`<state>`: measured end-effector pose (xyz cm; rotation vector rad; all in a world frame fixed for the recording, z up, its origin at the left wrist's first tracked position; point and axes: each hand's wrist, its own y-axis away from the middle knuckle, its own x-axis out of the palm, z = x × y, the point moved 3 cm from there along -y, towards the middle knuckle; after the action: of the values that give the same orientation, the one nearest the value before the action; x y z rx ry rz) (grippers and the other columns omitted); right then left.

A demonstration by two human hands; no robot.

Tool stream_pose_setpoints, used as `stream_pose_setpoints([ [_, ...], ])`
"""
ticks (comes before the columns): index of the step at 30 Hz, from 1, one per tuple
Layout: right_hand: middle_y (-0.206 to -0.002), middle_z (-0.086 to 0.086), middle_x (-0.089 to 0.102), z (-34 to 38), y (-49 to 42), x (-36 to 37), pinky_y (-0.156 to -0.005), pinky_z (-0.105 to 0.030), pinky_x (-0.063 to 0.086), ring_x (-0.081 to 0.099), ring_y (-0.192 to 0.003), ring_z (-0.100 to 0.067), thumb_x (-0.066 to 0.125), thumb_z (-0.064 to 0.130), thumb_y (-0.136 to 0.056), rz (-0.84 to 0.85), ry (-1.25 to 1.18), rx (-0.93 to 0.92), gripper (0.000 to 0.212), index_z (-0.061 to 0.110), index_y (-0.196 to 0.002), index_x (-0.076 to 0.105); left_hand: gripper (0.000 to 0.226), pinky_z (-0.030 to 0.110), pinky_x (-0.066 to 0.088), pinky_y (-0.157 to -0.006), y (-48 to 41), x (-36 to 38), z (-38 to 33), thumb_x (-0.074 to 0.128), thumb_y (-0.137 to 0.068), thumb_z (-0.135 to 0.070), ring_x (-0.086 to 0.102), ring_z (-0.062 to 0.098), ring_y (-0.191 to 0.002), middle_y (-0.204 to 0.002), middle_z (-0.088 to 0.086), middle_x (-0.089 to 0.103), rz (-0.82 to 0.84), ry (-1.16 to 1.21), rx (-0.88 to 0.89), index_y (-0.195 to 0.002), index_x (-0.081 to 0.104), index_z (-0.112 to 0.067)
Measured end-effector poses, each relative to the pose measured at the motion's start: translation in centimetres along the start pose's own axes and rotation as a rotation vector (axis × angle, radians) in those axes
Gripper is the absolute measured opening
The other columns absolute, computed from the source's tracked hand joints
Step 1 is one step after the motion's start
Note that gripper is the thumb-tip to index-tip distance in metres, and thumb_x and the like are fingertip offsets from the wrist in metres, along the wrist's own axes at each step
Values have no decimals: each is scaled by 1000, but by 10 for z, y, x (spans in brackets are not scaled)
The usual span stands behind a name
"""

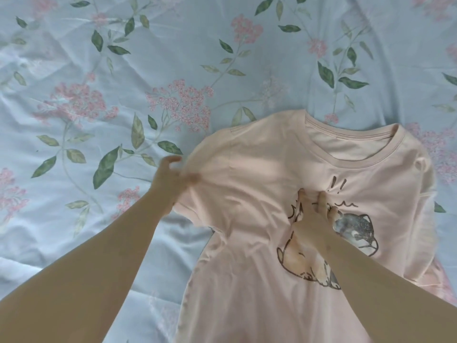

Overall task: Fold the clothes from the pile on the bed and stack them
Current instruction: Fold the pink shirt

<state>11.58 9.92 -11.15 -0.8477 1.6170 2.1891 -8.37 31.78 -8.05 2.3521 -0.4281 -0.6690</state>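
A pale pink T-shirt (259,169) with a cartoon cat print lies face up on the bed, collar pointing away from me. My left hand (170,179) pinches the left sleeve at its edge, and the sleeve is lifted a little off the sheet. My right hand (314,214) presses flat on the chest of the shirt, fingers spread over the print. The right sleeve is tucked at the shirt's right side. The hem runs out of view at the bottom.
The bed is covered with a light blue sheet (123,70) printed with pink flowers and green leaves, wrinkled at the left. A bit of pink fabric (442,283) shows under the shirt at the lower right.
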Motion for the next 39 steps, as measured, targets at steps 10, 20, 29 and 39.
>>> stream_pose_setpoints([
  [10,-156,6,-24,-2,-1,2,-114,-59,7,-19,-142,-36,42,30,-95,-27,-33,-31,66,45,-147,4,67,49,17,-113,26,20,19,41,-92,-6,9,28,-144,-158,0,-1,-375,-652,251,-145,19,-39],
  [20,-119,3,58,-67,37,-62,-95,-37,44,57,-106,-22,42,7,-91,-409,-390,-304,45,23,-133,50,57,40,-10,-116,111,164,29,30,-101,-38,-14,20,-146,-160,-6,-9,165,-1146,764,-151,4,-32],
  [29,-127,-11,46,-212,17,-90,-100,-50,39,42,-121,-34,59,43,-83,-491,-493,351,55,17,-128,44,68,52,-15,-113,120,247,62,16,-92,-65,-25,23,-143,-157,-5,-21,151,-1251,641,-148,-11,-37],
  [39,-92,-5,55,-249,0,-156,-64,-26,35,51,-85,-29,41,22,-94,-931,-794,189,20,13,-105,55,70,48,-14,-111,114,249,77,-3,-79,-66,-12,24,-146,-160,-2,-3,-57,-1222,777,-140,-17,-36],
])
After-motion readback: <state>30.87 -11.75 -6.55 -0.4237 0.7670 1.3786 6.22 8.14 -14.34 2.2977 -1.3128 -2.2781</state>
